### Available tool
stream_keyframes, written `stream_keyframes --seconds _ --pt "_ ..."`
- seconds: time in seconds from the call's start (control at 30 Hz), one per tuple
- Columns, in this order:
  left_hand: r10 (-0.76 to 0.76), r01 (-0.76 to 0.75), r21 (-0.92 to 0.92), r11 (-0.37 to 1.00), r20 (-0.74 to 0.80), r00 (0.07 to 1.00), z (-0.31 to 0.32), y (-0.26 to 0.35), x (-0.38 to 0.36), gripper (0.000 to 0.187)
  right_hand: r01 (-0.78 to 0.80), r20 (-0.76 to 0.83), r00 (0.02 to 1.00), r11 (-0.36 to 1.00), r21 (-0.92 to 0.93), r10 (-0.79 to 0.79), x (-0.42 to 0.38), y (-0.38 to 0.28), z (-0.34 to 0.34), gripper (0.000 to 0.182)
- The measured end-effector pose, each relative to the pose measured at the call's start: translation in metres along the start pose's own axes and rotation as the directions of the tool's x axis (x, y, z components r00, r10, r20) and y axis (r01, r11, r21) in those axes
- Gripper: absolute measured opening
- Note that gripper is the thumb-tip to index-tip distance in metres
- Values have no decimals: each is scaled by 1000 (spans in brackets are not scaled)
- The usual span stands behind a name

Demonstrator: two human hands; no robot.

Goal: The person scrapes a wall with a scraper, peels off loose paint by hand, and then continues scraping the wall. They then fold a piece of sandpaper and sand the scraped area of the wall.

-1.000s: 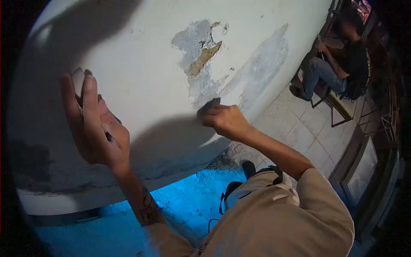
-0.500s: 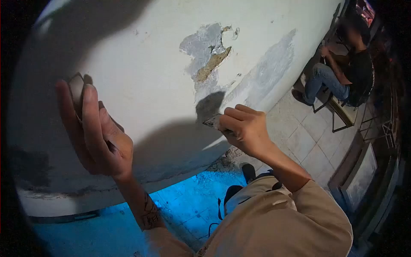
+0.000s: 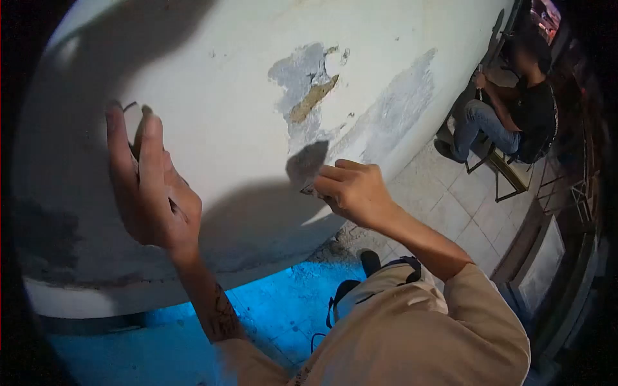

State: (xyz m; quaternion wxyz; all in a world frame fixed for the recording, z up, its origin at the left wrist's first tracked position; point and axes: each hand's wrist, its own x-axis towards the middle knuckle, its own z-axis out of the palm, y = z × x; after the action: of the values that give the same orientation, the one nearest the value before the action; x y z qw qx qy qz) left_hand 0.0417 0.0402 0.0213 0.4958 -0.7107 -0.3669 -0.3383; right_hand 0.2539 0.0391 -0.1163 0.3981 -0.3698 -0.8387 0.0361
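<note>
My left hand (image 3: 154, 193) is raised before a pale curved wall (image 3: 238, 96), its fingers long and close together. A thin, pale, dark-edged piece (image 3: 133, 122) shows between the fingertips; its kind cannot be made out. My right hand (image 3: 353, 195) is closed in a pinch around a small flat scraper (image 3: 308, 190), most of it hidden by the fingers. Its corner points left at the wall, below a grey patch (image 3: 299, 74) where paint has come off. A brown bare spot (image 3: 314, 100) lies within that patch.
A smoother grey patch (image 3: 402, 103) slants down the wall to the right. At the far right another person (image 3: 531, 106) sits on a low stool (image 3: 508, 174) beside the wall. Tiled floor (image 3: 460, 202) runs below, and bluish light falls on the floor (image 3: 290, 315) underneath.
My left hand has shifted slightly right and its fingers have turned a little. My right hand with the scraper has moved slightly left. The view has shifted a little.
</note>
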Motion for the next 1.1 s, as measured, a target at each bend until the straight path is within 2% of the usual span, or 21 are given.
stream_keyframes --seconds 0.07,0.1,0.17,0.3,0.47,0.53,0.67,0.7,0.8,0.87,0.93,0.97,1.03,1.07,1.1 --pt "-41 41 0 999 32 999 0 4 3 28 11 -46 999 999 41 -9 4 2 -2 3" --pt "-26 26 -67 997 -7 1000 4 1 2 28 18 -4 1000 1000 7 -18 4 10 17 4" --pt "-29 29 -73 997 5 1000 5 0 -1 27 -15 90 996 1000 -5 15 -4 26 40 7" --pt "-47 46 -72 996 -8 999 -4 -5 -15 28 71 23 997 997 -2 -71 -5 -5 20 7" --pt "-28 27 -17 999 -47 999 -17 -2 -16 28 91 -11 996 996 -12 -92 -10 -10 45 8" --pt "-35 34 -8 999 -25 999 -22 -2 -19 28 92 29 996 994 -58 -90 -11 -18 34 7" --pt "-13 12 -39 999 -31 999 -22 -4 -21 29 41 -58 997 999 2 -41 -8 -39 -1 8" --pt "-9 8 -42 999 -28 1000 -20 -4 -21 29 61 2 998 995 -74 -61 -11 -25 26 9" --pt "-38 38 -16 999 8 999 -18 -2 -24 29 54 48 998 996 -66 -51 -19 -10 47 10" --pt "-5 5 -12 1000 6 1000 -16 -4 -23 29 56 8 998 996 -72 -56 -8 -16 19 11" --pt "26 -26 -33 999 -27 999 -10 -8 -25 30 6 -70 998 999 38 -4 -2 -31 -7 10" --pt "23 -24 -37 999 -25 999 -10 -8 -25 30 -7 -114 993 998 57 14 -1 -25 5 11" --pt "28 -29 -27 999 -33 999 -7 -12 -29 29 25 -92 996 997 70 -18 -24 8 69 12" --pt "27 -29 -28 999 -43 999 -8 -10 -27 29 62 -66 996 994 85 -57 -29 20 86 13" --pt "-15 15 -12 1000 -21 1000 -10 -6 -27 29 16 -54 998 999 39 -14 -32 15 83 13"
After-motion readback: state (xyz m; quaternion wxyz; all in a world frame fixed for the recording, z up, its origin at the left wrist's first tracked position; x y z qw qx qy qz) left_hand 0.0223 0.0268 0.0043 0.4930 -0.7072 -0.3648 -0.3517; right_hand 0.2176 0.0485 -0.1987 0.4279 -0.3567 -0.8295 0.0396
